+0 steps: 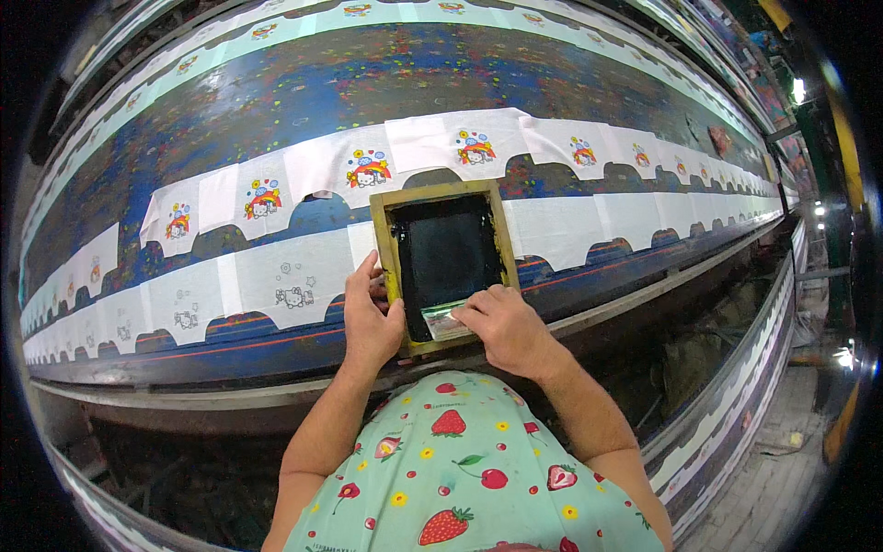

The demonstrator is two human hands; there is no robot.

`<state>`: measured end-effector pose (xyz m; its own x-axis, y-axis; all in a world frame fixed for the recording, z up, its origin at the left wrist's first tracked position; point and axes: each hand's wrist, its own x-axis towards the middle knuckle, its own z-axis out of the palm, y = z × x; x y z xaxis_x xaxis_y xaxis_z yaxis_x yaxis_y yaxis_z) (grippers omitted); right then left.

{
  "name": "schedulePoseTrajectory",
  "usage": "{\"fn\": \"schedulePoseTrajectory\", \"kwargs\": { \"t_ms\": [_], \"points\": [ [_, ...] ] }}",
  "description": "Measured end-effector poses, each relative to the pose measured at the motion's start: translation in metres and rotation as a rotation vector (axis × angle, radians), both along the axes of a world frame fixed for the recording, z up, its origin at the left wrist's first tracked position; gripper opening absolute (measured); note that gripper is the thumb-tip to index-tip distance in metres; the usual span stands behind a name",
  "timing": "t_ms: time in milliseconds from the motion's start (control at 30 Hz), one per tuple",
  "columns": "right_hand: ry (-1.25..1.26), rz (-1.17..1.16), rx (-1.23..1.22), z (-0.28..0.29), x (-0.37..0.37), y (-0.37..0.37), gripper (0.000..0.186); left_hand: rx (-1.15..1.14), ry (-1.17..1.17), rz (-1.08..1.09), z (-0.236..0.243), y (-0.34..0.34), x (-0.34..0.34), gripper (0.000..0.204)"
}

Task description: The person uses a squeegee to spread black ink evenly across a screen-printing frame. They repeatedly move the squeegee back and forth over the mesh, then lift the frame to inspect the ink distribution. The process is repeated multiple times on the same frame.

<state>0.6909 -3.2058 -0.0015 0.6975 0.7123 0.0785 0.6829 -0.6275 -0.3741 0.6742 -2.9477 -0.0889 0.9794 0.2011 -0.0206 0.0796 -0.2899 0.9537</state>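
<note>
Right hand (506, 329) clamped on squeegee (443, 319), fingers bent over its upper edge. Squeegee: pale, shiny, greenish along the top, sitting inside the printing frame (383, 235), at the end nearest the apron (441, 501). Left hand (370, 320) at lower part of frame's left bar, thumb up beside it, other fingers partly hidden; cannot tell whether fully closed on it.

Frame: yellowish bars, dark smears inside, near-black mesh (451, 253). Located on the surface (294, 101), over the front row of white fabric pieces (244, 276), slightly tilted, lower bar near the metal edge rail (212, 398).

Left of frame: grey outline cartoon prints on the front row. Right of frame: white pieces, no visible print close by. Behind: second row of fabric pieces (423, 147), finished in colour, rainbow and cartoon figure, partly overlapping each other. Surface dark, blue in patches, speckled with paint. Apron mint green, strawberries, cherries and yellow flowers. Far right: walkway (768, 460), plus bright lamps (798, 90).
</note>
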Motion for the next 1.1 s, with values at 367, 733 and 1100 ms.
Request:
{"fn": "schedulePoseTrajectory", "kwargs": {
  "t_ms": [367, 733, 1100],
  "points": [
    [0.043, -0.19, 0.24, -0.015, -0.049, -0.04, 0.053, 0.241, -0.247, 0.148, -0.02, -0.029, -0.014, 0.07],
    [0.133, -0.504, 0.636, -0.065, -0.056, -0.159, 0.044, 0.112, -0.392, 0.191, -0.011, -0.124, 0.0, 0.048],
    [0.135, -0.487, 0.646, -0.072, -0.026, -0.313, 0.047, 0.065, -0.362, 0.198, -0.027, -0.279, 0.034, 0.046]
  ]
}}
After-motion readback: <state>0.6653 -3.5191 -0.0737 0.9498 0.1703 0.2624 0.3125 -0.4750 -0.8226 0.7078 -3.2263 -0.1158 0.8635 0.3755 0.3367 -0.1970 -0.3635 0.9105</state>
